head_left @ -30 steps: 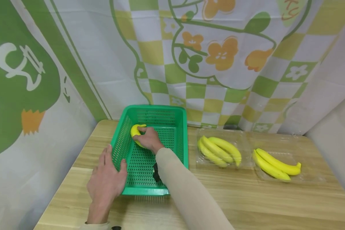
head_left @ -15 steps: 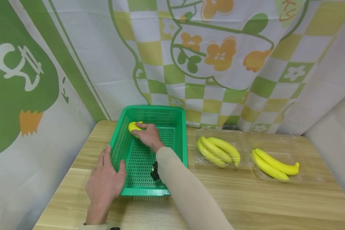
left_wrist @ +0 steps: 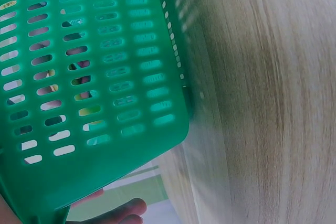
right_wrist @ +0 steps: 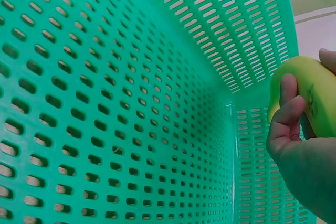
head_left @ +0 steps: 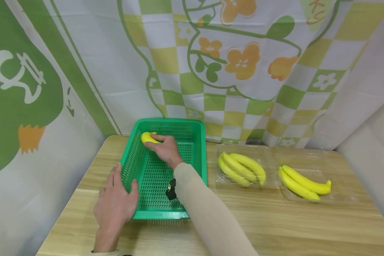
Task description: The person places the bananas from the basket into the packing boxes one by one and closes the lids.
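A green plastic basket with slotted walls stands on the wooden table. Inside it, near the far left corner, my right hand grips a yellow banana. The right wrist view shows fingers curled round the banana, beside the basket's wall. My left hand rests on the left rim of the basket, thumb on the inner side and fingers along the outside. In the left wrist view, part of the left hand shows past the slotted wall.
Right of the basket, a clear plastic box holds several bananas. Another clear box farther right holds two bananas. A printed curtain hangs behind the table.
My right hand has moved the banana slightly up and away, toward the basket's far left corner. The left hand keeps its place on the rim. The whole view has shifted a little.
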`<action>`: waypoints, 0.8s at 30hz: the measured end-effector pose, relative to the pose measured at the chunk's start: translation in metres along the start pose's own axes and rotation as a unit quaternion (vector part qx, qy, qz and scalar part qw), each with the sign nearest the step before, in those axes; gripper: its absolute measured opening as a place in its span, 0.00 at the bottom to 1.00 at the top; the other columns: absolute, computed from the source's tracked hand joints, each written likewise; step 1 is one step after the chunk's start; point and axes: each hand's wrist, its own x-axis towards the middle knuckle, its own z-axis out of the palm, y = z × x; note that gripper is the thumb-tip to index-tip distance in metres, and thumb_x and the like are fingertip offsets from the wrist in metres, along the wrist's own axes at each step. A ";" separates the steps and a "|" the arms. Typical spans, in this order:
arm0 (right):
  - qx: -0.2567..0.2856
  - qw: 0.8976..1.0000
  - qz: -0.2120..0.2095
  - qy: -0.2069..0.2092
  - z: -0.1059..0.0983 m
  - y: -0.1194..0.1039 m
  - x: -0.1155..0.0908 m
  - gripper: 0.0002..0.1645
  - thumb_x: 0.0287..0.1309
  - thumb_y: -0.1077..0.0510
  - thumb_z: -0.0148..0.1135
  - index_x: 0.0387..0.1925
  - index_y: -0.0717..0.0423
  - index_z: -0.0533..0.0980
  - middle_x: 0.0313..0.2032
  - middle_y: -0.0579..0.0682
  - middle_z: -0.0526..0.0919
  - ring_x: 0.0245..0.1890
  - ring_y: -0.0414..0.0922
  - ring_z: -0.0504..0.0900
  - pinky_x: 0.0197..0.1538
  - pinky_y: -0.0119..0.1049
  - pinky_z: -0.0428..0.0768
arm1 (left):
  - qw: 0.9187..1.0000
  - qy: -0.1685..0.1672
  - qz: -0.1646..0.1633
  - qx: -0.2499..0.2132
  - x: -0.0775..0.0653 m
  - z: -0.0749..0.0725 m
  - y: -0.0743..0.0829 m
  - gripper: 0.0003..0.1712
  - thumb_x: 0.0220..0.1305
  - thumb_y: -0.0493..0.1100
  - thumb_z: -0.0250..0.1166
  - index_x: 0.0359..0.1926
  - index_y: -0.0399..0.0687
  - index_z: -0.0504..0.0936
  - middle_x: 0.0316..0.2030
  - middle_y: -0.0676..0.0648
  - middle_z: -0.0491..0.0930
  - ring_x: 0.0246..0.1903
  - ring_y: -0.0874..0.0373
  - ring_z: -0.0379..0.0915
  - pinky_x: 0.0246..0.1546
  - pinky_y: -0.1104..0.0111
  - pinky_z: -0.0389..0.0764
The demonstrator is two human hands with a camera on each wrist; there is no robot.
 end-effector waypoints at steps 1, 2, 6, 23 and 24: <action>0.000 1.000 -0.002 0.001 0.000 0.000 0.000 0.27 0.65 0.50 0.76 0.65 0.42 0.83 0.67 0.52 0.84 0.51 0.43 0.87 0.48 0.35 0.86 | 1.000 0.000 0.000 0.000 0.000 0.000 0.000 0.47 0.81 0.65 0.43 0.87 0.58 0.32 0.87 0.41 0.44 0.65 0.21 0.68 0.27 0.44 0.82; 0.002 1.000 -0.003 0.002 -0.001 -0.001 0.000 0.27 0.64 0.50 0.76 0.65 0.41 0.83 0.66 0.52 0.84 0.50 0.42 0.87 0.47 0.34 0.86 | 1.000 0.000 0.000 -0.001 0.000 0.000 0.000 0.47 0.81 0.66 0.43 0.87 0.58 0.32 0.87 0.41 0.44 0.65 0.21 0.68 0.27 0.44 0.82; 0.004 1.000 -0.017 0.011 -0.002 -0.003 -0.001 0.28 0.64 0.49 0.75 0.65 0.41 0.83 0.66 0.52 0.84 0.43 0.38 0.83 0.39 0.29 0.80 | 1.000 0.002 0.000 0.002 0.001 0.001 -0.001 0.47 0.81 0.66 0.42 0.87 0.58 0.32 0.86 0.41 0.44 0.64 0.21 0.69 0.27 0.43 0.82; -0.008 0.999 -0.036 0.038 -0.005 -0.010 -0.007 0.26 0.64 0.48 0.75 0.63 0.39 0.84 0.64 0.50 0.86 0.26 0.38 0.74 0.27 0.28 0.72 | 1.000 0.002 0.002 0.003 0.000 0.001 0.000 0.47 0.81 0.67 0.41 0.87 0.57 0.31 0.86 0.40 0.44 0.63 0.20 0.69 0.25 0.44 0.81; -0.008 0.999 -0.035 0.037 -0.005 -0.009 -0.007 0.26 0.64 0.48 0.76 0.63 0.39 0.84 0.64 0.50 0.86 0.27 0.38 0.75 0.27 0.28 0.72 | 1.000 0.001 0.002 0.003 0.000 0.001 0.000 0.47 0.81 0.67 0.41 0.87 0.57 0.31 0.86 0.40 0.44 0.63 0.20 0.69 0.24 0.44 0.81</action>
